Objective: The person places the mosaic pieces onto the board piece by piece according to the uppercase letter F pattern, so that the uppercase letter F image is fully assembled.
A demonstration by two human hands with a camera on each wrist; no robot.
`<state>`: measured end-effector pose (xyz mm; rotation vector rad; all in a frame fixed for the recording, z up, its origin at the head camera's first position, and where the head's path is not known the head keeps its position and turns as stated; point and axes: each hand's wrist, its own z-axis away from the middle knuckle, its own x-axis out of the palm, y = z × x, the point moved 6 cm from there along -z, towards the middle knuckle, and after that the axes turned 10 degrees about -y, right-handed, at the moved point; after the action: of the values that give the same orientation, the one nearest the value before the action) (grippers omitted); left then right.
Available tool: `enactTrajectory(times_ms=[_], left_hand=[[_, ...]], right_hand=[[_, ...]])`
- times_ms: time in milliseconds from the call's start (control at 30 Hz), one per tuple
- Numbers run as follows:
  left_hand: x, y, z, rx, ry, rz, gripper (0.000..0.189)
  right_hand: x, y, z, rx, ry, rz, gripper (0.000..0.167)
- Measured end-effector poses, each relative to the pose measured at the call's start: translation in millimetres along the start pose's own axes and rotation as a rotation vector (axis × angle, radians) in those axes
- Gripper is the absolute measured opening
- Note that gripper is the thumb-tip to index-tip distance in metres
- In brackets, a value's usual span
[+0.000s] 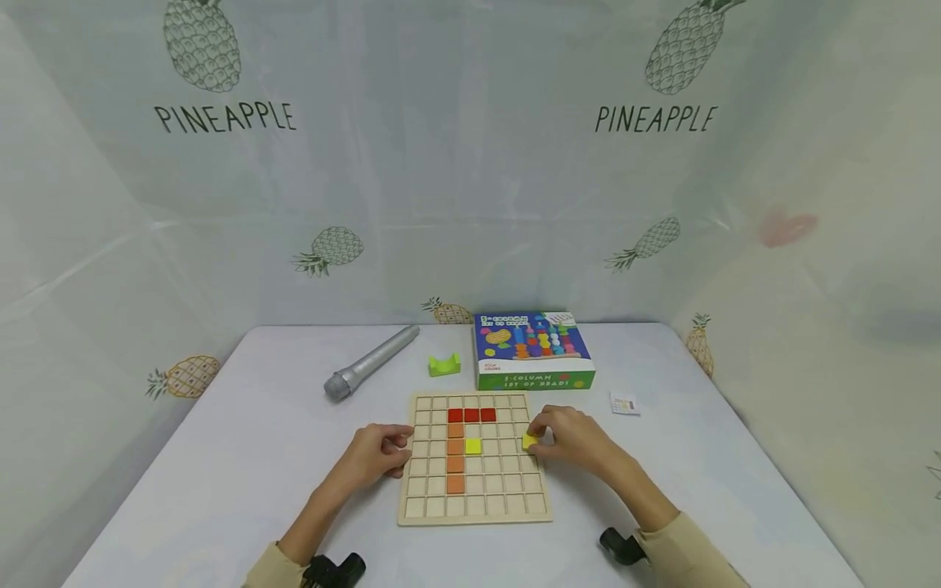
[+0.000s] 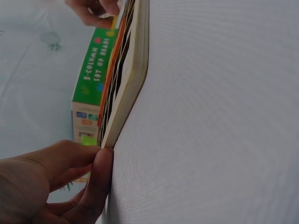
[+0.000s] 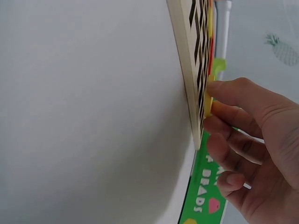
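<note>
A wooden grid board (image 1: 504, 508) lies flat on the white table. Three red square tiles (image 1: 471, 415) form a row near its far side, and a column of orange tiles (image 1: 456, 464) runs down from the leftmost red one. One yellow tile (image 1: 473, 446) sits beside that column. At the board's left edge, my left hand (image 1: 371, 452) holds the rim with thumb and forefinger. My right hand (image 1: 573, 437) pinches another yellow tile (image 1: 528, 442) over the right edge squares; the right wrist view shows this tile (image 3: 209, 105) at the thumb and finger tips.
Beyond the board stands a bead-set box (image 1: 534, 351), with a bright green curved piece (image 1: 444, 367) to its left. A silver microphone (image 1: 373, 362) lies farther left. To the right is a small white printed card (image 1: 625, 403). A pineapple-print curtain (image 1: 470, 163) hangs behind the table.
</note>
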<state>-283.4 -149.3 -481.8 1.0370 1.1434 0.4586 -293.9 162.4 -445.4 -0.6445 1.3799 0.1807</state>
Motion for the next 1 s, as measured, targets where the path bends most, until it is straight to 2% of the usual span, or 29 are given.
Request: enactTrajectory(times_ms=[500,1000], left_hand=[[1.0,1.8,-1.4,-0.007,-0.002,0.013,0.041],[0.2,2.3,1.3,-0.01,-0.004,0.023,0.041]], right_hand=[[13,-36,-27.4,-0.065,-0.043,0.009,0.02],[18,-46,-35.4,-0.103,-0.044,-0.01,0.019]])
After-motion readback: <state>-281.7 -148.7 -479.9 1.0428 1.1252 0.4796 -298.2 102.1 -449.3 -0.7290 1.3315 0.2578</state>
